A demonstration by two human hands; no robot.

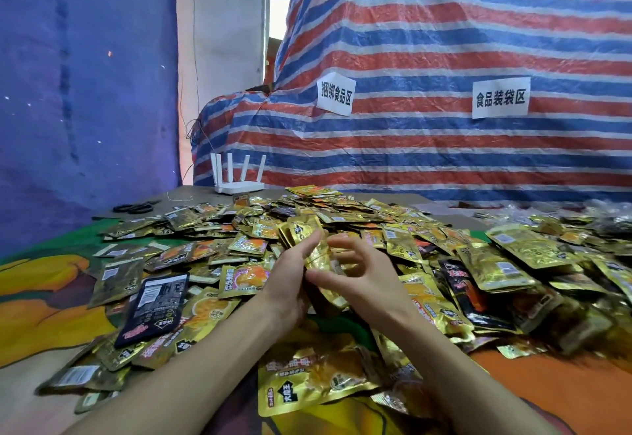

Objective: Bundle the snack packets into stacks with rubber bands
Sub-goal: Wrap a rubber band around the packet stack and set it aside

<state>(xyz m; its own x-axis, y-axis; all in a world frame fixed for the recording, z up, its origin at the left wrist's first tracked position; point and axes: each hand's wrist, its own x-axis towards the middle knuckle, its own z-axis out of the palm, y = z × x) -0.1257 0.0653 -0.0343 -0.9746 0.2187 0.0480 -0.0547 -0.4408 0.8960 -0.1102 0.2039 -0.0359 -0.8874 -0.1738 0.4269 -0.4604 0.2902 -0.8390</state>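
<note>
Gripping a stack of gold snack packets (302, 233) just above the heap, the left hand (289, 284) curls round its lower part. Beside it, the right hand (364, 272) has its fingers spread and bent, thumb on the stack; whether it pinches anything is too blurred to tell. Loose packets (496, 263) crowd the patterned tablecloth (41, 284), with a black packet (154, 308) at left. Behind lie black scissors (133, 208) and a white router (239, 178), before a striped tarpaulin (444, 147).
</note>
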